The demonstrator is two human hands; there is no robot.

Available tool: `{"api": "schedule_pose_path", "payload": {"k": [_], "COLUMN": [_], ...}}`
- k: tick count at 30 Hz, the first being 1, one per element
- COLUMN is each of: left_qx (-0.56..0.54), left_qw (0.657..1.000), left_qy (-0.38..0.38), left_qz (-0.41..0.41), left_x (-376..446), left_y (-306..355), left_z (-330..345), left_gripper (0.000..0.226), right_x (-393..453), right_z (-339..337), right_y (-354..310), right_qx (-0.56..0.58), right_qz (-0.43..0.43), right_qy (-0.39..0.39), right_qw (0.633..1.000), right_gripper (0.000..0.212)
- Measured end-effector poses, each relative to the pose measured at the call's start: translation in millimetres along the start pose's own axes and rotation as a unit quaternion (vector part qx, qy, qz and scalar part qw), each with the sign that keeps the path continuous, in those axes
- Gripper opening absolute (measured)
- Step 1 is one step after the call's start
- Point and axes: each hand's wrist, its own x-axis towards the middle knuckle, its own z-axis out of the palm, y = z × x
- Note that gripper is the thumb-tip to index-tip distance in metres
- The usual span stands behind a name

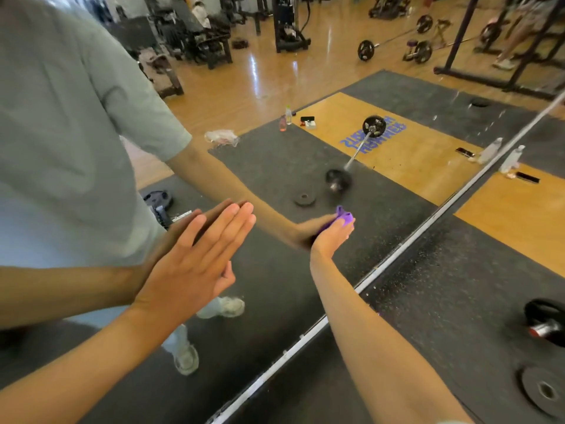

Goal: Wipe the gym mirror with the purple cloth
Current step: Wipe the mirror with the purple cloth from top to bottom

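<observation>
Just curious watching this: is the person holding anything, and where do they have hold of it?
The right hand presses a bunched purple cloth against the mirror, cloth poking past the fingertips. The left hand lies flat, holding nothing.

We stood close before the mirror point(275, 166), which filled the left and middle of our view, its bottom rail point(382, 267) running up to the right. Our left hand point(195, 261) lay flat on the glass. To its right, our right hand point(331, 237) pressed the cloth point(345, 217) against the glass. Right of the rail, on the floor, lay a weight plate point(544, 390) with a kettlebell point(545, 322) behind it.
</observation>
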Motion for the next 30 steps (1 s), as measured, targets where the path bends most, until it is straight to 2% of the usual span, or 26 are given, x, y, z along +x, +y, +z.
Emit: {"api": "schedule_pose_path", "payload": {"k": [3, 5, 7, 9, 12, 15, 20, 24, 28, 30], "left_qx": [-0.012, -0.02, -0.044, -0.089, -0.116, -0.126, -0.133, -0.146, -0.136, -0.115], "left_qw": [1.0, 1.0, 0.999, 0.996, 0.99, 0.981, 0.962, 0.945, 0.937, 0.942], "left_qy": [0.01, 0.014, 0.013, 0.002, -0.006, -0.007, 0.02, 0.043, 0.065, 0.076], "left_qz": [-0.005, -0.006, -0.01, -0.028, -0.078, -0.149, -0.238, -0.29, -0.315, -0.306], "left_x": [-1, 0, 1, -1, -7, -11, -21, -39, -53, -54], "left_y": [0, -1, -2, -4, -17, -54, -135, -181, -202, -204], "left_z": [-2, -4, -6, -11, -25, -40, -58, -70, -68, -63], "left_gripper": [0.076, 0.079, 0.084, 0.088, 0.091, 0.098, 0.093, 0.087, 0.089, 0.087], "right_x": [-33, -58, -77, -88, -113, -158, -245, -303, -314, -292], "right_z": [-2, 6, 16, 26, 42, 59, 82, 97, 99, 99], "right_y": [18, -9, -41, -72, -129, -184, -245, -276, -281, -289], "right_qx": [0.011, 0.005, -0.023, -0.056, -0.083, -0.089, -0.101, -0.139, -0.148, -0.151], "right_qz": [0.044, 0.074, 0.076, 0.013, -0.097, -0.226, -0.411, -0.544, -0.663, -0.695], "right_qy": [-0.002, 0.017, 0.018, -0.007, -0.048, -0.08, -0.149, -0.17, -0.179, -0.168], "right_qw": [0.999, 0.997, 0.997, 0.998, 0.991, 0.967, 0.894, 0.81, 0.712, 0.682], "right_gripper": [0.082, 0.08, 0.065, 0.053, 0.055, 0.055, 0.067, 0.062, 0.061, 0.06]}}
